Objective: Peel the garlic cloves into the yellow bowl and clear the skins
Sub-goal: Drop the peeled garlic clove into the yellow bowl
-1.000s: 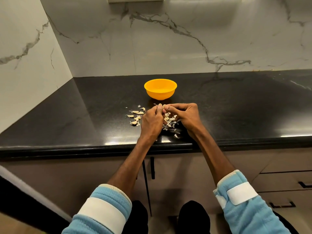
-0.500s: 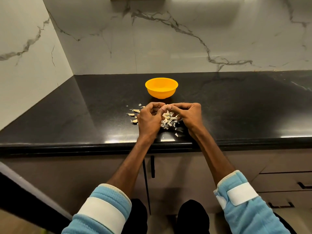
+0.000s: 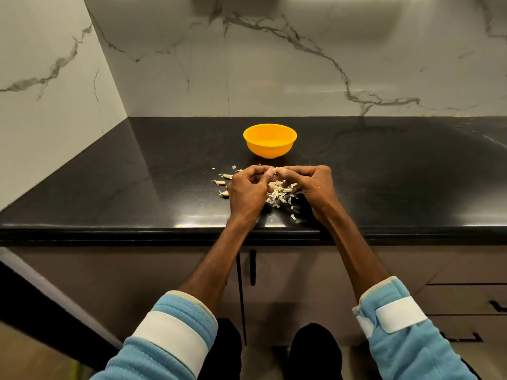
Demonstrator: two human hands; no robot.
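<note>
- On the left of the dark surface (image 3: pixel 164 174) a few loose cloves (image 3: pixel 226 176) lie scattered just beside your left hand (image 3: pixel 247 192). They look unpeeled, though they are too small to be sure.
- Your left hand hovers just above the surface with its fingers curled. Its grip is closed, thumb and forefinger pinching one end of a clove (image 3: pixel 276 169).
- That clove is the thing in play. It sits in the air between your two hands, held at their far edge, and only a pale sliver of it shows. Its long axis is too hidden to call.
- The bowl (image 3: pixel 270 149) stands straight beyond the clove, near it but not touching either hand, and upright on the surface. From this angle nothing shows inside it.
- The skins (image 3: pixel 278 193) are heaped on the surface under and between your hands, on the near side of the clove, with a few flakes strewn toward the front edge.
- Your right hand (image 3: pixel 312 187) mirrors the left. Its grip is also clamped on the clove, fingertips meeting the left ones over it.
- My read is that you are mid-peel on this clove, with the loose ones on the left yet to do and all the skins yet to clear.
- The coming move turns on the bowl lying dead ahead of the pinch, about equally near to both hands. Whichever hand keeps the bare clove need only carry it forward over the near rim, while the skin drops toward you onto the heap.
</note>
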